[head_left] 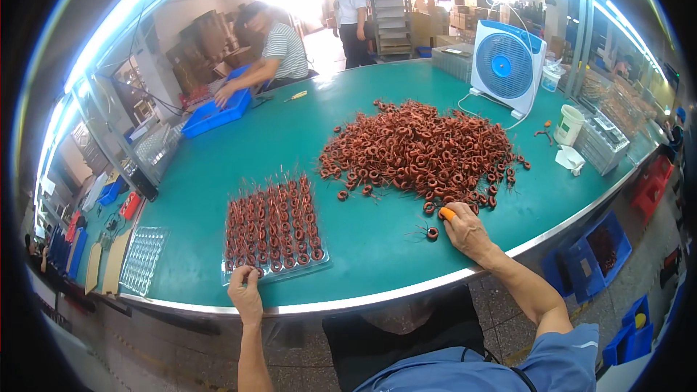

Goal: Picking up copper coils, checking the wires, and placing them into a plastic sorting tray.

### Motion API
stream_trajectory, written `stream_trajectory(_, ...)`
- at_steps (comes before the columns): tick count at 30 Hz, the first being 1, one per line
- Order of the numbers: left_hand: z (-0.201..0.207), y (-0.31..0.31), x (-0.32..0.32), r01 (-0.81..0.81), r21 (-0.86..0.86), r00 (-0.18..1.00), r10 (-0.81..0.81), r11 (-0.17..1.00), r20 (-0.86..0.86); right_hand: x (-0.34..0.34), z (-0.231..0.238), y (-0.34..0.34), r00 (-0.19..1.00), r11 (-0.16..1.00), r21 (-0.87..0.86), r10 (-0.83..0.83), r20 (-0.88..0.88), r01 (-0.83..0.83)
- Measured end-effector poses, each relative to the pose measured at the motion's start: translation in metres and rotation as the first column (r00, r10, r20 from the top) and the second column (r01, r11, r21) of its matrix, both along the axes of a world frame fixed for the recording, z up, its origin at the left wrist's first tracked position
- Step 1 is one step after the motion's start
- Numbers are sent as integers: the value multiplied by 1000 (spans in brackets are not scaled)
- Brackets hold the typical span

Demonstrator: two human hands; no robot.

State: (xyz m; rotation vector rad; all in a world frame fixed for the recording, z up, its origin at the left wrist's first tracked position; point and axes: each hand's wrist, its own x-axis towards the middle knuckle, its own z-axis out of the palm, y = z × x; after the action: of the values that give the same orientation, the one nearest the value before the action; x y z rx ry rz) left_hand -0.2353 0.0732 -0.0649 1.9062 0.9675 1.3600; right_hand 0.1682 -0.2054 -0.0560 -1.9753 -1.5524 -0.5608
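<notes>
My left hand [246,295] is at the near left corner of a clear plastic tray [292,273], its thumb and fingers closed around a copper-wound ring coil in the front row. Rows of the same reddish-brown coils [272,221] stand upright in the tray, their wire leads sticking up. To the right, my right hand [468,233] rests at the near edge of a big heap of loose coils [421,147]. An orange cover sits on one of its fingers, and its fingertips close on a coil [441,213]. One loose coil [433,234] lies just left of this hand.
A blue-and-white fan [502,65] stands at the back right of the green table [385,247], near a white bucket [568,125]. Across the table, a person [283,51] reaches into a blue bin [215,116]. An empty tray [144,261] lies left; blue bins [606,243] stand below right.
</notes>
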Motion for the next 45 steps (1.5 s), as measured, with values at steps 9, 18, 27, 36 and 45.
stream_trajectory(9, 2, 1, 3, -7, -7, 999, 6, 1000, -32, -3, 8, 0, 989, 982, 114, 149, -3, -148)
stream_trajectory(18, 10, -5, 4, -53, -26, 997, 52, 998, -56, -6, 8, -1, 953, 955, -14, 293, -84, -295)
stream_trajectory(27, 12, -5, 4, -70, -52, 995, 66, 996, -73, -2, 12, -1, 944, 944, -36, 327, -54, -329)
stream_trajectory(36, 9, -3, 5, -72, -23, 991, 69, 997, -111, -1, 9, -2, 947, 947, -29, 319, -25, -320)
stream_trajectory(45, 9, -3, 7, -91, -38, 985, 84, 995, -149, 2, 8, -2, 949, 947, -68, 313, -25, -314)
